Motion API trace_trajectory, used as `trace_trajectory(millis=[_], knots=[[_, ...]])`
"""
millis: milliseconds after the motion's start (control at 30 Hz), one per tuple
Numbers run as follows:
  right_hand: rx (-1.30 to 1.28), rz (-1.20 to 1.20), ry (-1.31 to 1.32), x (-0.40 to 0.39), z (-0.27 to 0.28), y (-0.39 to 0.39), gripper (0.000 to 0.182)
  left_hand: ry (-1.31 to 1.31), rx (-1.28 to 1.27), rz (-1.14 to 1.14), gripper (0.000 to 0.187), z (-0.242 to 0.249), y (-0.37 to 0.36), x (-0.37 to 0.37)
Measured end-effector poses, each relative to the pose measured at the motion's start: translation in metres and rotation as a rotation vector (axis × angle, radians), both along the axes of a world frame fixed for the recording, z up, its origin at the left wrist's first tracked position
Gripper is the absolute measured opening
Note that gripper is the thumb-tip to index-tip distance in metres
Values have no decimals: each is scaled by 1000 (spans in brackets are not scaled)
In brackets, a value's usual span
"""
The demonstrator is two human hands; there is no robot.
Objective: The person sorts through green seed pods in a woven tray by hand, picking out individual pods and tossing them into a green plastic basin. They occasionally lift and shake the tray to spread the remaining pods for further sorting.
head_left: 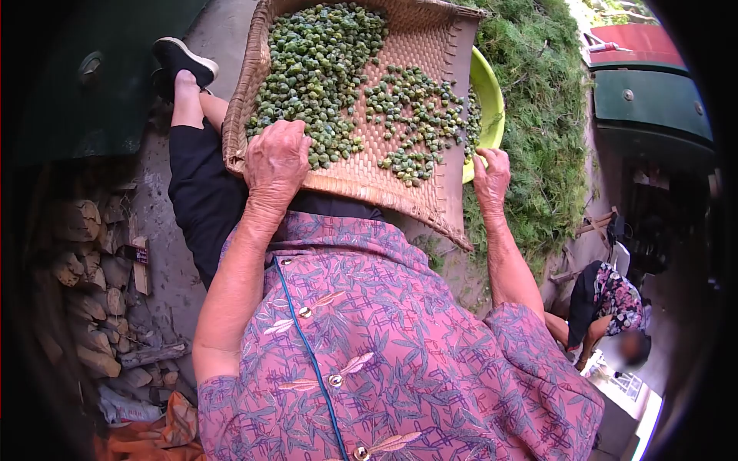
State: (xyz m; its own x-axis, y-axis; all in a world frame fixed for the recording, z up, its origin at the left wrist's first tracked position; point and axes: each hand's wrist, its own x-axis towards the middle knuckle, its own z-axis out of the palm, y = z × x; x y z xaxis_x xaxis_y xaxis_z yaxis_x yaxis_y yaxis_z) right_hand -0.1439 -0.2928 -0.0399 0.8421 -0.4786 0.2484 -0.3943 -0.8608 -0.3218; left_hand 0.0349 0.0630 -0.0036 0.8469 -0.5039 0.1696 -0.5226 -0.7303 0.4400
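A woven winnowing tray (pixel 396 188) lies across my lap. Small round green berries (pixel 315 73), like green peppercorns, are heaped on its left part, with a looser patch on the right. My left hand (pixel 278 157) is closed over the tray's near left rim, knuckles up, its fingertips curled down beside the berries. What those fingers hold is hidden. At the tray's right side sits a yellow-green basin (pixel 489 96), partly covered by the tray's edge, with more berries inside. My right hand (pixel 492 177) pinches the basin's near rim.
Cut green branches (pixel 538 115) are piled beyond the basin. Firewood (pixel 96 300) is stacked at the left, above an orange cloth (pixel 173 430). Another person (pixel 611 307) bends over at the lower right. Someone's dark shoe (pixel 184 65) and leg show at the upper left.
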Motion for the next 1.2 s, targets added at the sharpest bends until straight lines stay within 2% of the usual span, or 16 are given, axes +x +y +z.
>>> trace_trajectory(millis=[33,167,267,367,500,633,900,1033,1067,1200], knots=[[57,74,-59,15,5,16,16,-11,2,5,22,-1,0,0],[200,422,-22,47,5,68,23,-1,6,10,21,4,-1,0],[118,681,60,62,7,97,32,-18,-19,0,21,-1,0,0],[82,800,113,64,-9,104,33,-45,-45,-7,21,-3,0,1],[76,757,59,59,-10,95,30,-12,-2,-5,21,1,-1,0],[-37,738,-1,58,-8,77,27,-23,-17,-7,20,0,0,0],[-130,468,-84,72,-17,15,27,-16,1,-3,21,1,0,0],[-157,313,-43,79,-30,-19,31,-14,9,-6,21,1,0,0],[-160,259,6,83,-27,-22,31,-14,10,-6,21,1,0,1],[-237,135,-78,107,-22,-4,28,-5,7,6,21,0,-1,1]])
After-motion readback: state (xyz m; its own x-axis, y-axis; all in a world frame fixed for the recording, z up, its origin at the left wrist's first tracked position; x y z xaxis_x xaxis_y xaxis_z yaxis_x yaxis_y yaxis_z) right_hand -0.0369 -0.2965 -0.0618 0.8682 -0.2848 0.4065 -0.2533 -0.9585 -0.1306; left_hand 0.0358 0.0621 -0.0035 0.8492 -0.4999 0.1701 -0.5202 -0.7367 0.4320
